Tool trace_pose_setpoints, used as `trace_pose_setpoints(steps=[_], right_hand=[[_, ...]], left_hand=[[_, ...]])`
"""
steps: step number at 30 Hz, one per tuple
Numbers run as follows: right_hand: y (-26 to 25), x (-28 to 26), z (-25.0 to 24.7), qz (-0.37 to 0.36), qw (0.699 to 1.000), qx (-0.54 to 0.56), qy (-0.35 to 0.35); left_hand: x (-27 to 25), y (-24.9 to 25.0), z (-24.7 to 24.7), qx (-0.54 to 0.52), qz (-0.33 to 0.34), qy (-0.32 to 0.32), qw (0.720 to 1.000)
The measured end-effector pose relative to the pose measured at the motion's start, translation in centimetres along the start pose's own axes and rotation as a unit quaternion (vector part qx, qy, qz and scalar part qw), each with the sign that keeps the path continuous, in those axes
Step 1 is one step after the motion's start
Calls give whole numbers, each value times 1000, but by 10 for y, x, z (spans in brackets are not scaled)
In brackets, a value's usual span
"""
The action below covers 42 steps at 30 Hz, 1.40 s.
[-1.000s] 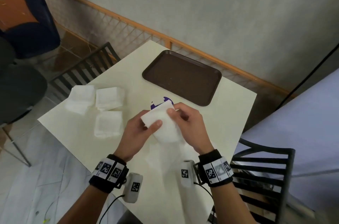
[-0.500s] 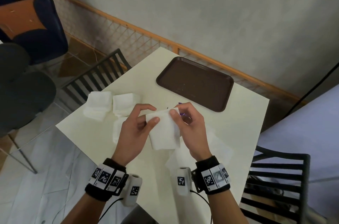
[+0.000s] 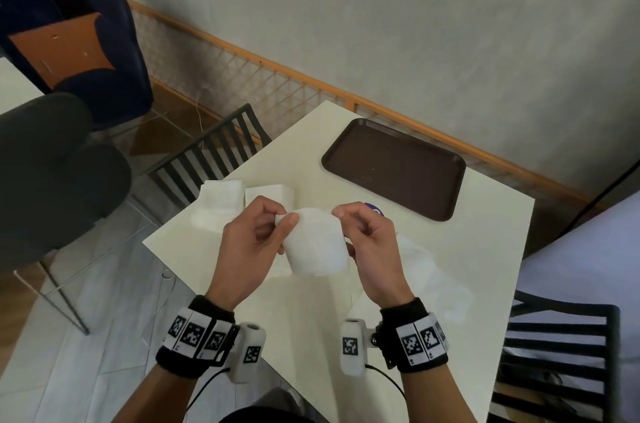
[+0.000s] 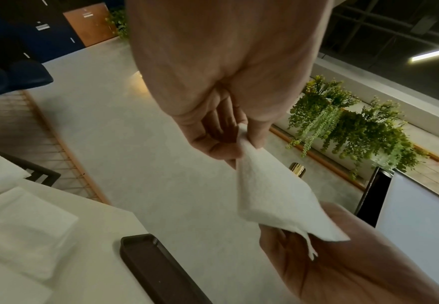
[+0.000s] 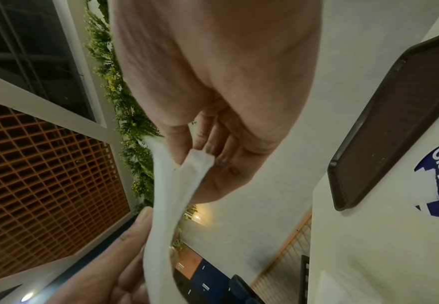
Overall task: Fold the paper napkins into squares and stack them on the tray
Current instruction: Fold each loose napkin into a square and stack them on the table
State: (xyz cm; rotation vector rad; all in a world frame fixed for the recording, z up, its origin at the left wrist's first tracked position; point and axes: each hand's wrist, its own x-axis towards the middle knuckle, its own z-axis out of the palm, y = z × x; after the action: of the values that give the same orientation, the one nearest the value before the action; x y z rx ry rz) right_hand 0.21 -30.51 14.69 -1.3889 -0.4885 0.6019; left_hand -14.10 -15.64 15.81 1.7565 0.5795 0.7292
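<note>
Head view: I hold both forearms up over the near edge of the table, wrists raised, backs of the hands toward me. My left hand pinches the upper left corner of a folded napkin between thumb and forefinger, the other fingers curled loosely behind. My right hand pinches the upper right corner the same way, thumb on the near face. The napkin hangs between my hands, clear of the tabletop, its top edge bowed and its lower edge free.

In the left wrist view my thumb and fingers close on one corner while the napkin stretches to the other hand below. In the right wrist view the napkin shows its folded layers edge-on where my fingers grip it.

The brown tray lies bare at the far side of the table, well apart from my hands. Three folded napkins sit near the table's left edge, partly hidden by my left hand, and flat unfolded napkins lie under my right wrist. A purple sticker peeks out beyond my right fingers.
</note>
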Motion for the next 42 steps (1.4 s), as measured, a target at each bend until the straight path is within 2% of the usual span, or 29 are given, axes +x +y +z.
trace_pose_setpoints(steps=[3, 7, 11, 16, 23, 28, 32, 35, 37, 40, 42], right_hand=[[0, 0, 5, 0, 1000, -18, 8], [-1, -3, 12, 33, 999, -11, 17], [14, 0, 22, -16, 997, -76, 13], [47, 4, 40, -41, 991, -108, 72], [94, 6, 57, -13, 984, -162, 77], [120, 17, 57, -5, 976, -203, 78], [142, 36, 62, -8, 972, -222, 83], [156, 55, 72, -9, 963, -263, 59], [168, 65, 77, 24, 951, -306, 19], [178, 68, 76, 68, 919, -386, -52], [175, 66, 68, 68, 906, -412, -67]], left_hand=[[1, -2, -1, 1, 9, 11, 1000], [2, -5, -4, 5, 16, 17, 1000], [2, -8, -5, 3, 21, 26, 999], [-5, -37, -9, -1, 22, 37, 999], [-21, -74, -10, -55, -88, 65, 992], [-16, -92, -23, -45, -170, -7, 984], [4, -120, -41, 20, -208, -80, 975], [28, -147, -45, 102, -207, -115, 966], [42, -169, -40, 173, -198, -134, 955], [48, -198, -27, 291, -187, -201, 917], [43, -213, -21, 347, -166, -204, 900]])
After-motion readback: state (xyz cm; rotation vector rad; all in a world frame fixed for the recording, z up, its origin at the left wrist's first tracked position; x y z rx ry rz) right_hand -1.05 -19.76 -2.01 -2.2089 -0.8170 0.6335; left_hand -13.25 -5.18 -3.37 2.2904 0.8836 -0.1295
